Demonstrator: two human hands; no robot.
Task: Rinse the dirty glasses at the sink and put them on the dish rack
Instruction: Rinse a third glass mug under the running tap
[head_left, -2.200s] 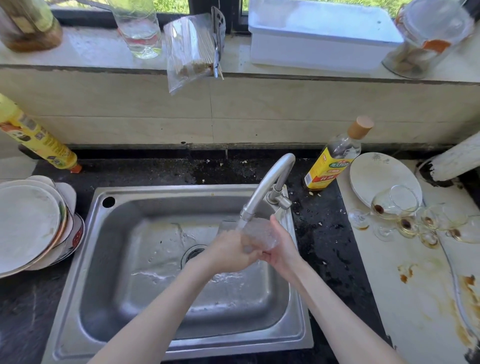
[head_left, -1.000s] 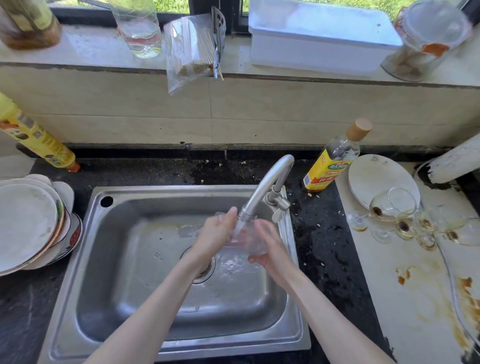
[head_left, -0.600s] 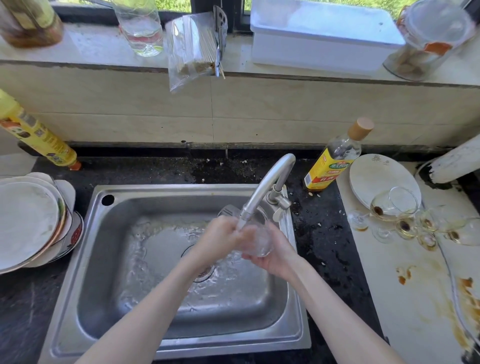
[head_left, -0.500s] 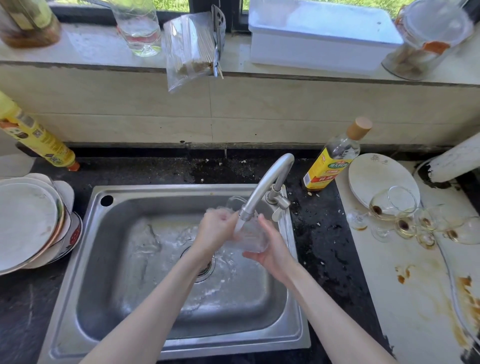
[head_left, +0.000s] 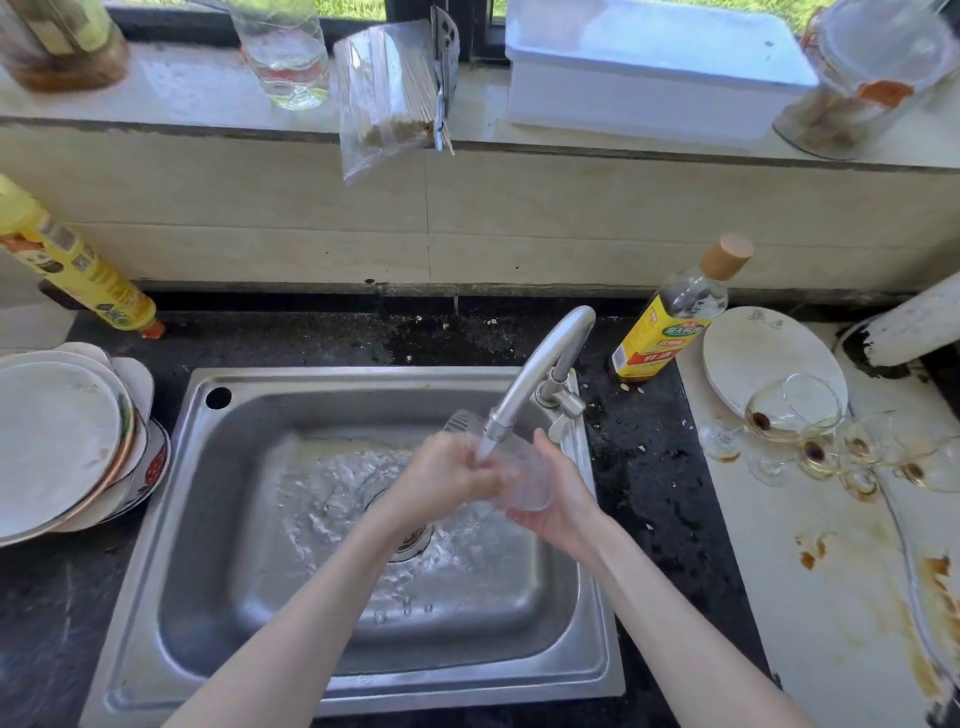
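Observation:
Over the steel sink (head_left: 208, 519) I hold a clear glass (head_left: 524, 483) right under the tap spout (head_left: 524, 384), where water runs onto it. My right hand (head_left: 558, 499) cups the glass from the right and below. My left hand (head_left: 447, 475) is pressed against its left side, fingers curled at the rim. Water spreads across the sink floor around the drain. Several dirty stemmed glasses (head_left: 795, 410) with brown dregs lie tipped on the stained white counter at the right. No dish rack shows in this view.
A stack of plates (head_left: 57, 441) sits left of the sink. A yellow bottle (head_left: 78, 270) leans at the back left, an oil bottle (head_left: 675, 317) stands behind the tap, and a white plate (head_left: 753, 353) lies beside it. Jars, a bag and a white box line the windowsill.
My hands have kept turning and rubbing the glass under the running water. The left hand shifted from the rim's top to its side; splashing water on the sink floor has changed shape.

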